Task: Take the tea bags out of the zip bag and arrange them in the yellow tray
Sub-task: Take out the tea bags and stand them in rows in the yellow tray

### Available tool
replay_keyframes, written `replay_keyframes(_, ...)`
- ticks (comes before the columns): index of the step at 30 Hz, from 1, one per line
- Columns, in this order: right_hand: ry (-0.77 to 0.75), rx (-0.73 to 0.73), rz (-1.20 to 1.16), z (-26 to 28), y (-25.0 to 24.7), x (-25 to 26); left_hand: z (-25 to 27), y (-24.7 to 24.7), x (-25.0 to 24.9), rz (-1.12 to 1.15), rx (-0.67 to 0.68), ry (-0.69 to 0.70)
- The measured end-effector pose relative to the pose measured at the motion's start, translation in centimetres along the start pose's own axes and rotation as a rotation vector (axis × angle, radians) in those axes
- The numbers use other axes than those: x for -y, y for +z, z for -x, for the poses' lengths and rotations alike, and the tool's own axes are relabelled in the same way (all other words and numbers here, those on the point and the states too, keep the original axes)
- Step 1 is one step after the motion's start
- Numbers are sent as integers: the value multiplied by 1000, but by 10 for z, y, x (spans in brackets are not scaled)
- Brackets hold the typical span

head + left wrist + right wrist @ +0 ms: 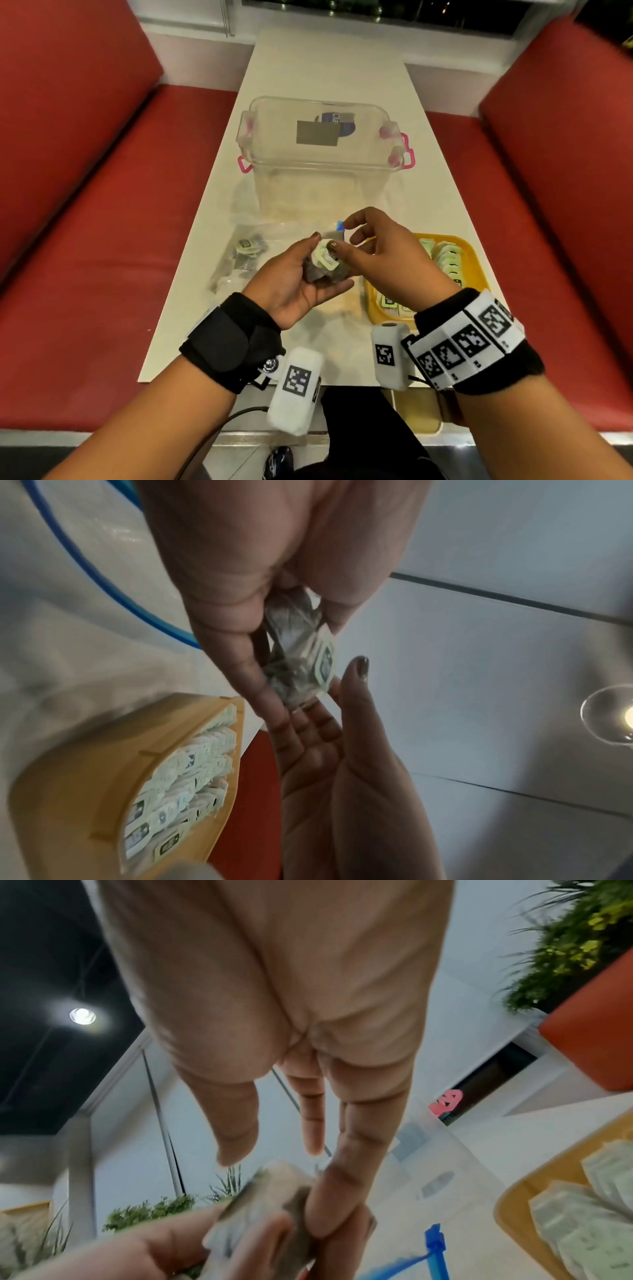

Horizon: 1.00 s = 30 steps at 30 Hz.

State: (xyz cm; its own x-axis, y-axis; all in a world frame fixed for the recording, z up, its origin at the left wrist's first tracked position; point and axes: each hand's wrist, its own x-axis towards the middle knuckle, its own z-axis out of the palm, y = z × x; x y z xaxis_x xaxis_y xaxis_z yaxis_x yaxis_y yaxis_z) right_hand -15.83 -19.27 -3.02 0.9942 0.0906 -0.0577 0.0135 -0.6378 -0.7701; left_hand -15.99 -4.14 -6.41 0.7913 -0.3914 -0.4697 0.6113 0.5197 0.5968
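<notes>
Mid-task, past the halfway mark by my read.

Done: yellow tray (474,260), just right of the right hand (387,253) and partly under its wrist, already holds rows of tea bags (192,775) standing on edge, tags showing.

In hand: left hand (294,287), palm up, fingers curled round a small bunch of tea bags (325,265). Right hand sits directly over it, thumb and fingertips pinching at the top of the bunch, apparently peeling one bag or its tag loose. Right wrist view is blurred at the contact point, so whether it has one bag or only a tag, I cannot tell.

Left to do: zip bag (239,257) lies flat on the table (325,68), just left of the left hand, with a few tea bags visible inside. The held bunch has to go in the tray, then the remainder from the zip bag.

Beyond both hands: clear plastic box (322,150) with pink latches, nothing of the task in it that I can see.

Watch item: tray looks fairly full on the near side; the remaining bags may need tight packing.
</notes>
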Motion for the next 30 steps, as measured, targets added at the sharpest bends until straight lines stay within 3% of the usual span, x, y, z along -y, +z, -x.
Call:
replay_keyframes(4, -69, 94, 42, 6, -7, -1, -4, -3, 0, -36, -45, 28)
replay_keyframes(12, -248, 42, 201, 9, -2, -2, -5, -1, 3, -169, 15, 37)
replay_keyframes(17, -130, 50, -29, 9, -8, -4, -5, -4, 3, -265, 27, 22)
replay_keyframes(21, -12, 18, -279, 8, -16, -10, -5, -5, 5, -338, 24, 101)
replay_keyframes(30, 82, -65, -434, 11, -22, -25, -11, 7, 11, -488, 130, 247)
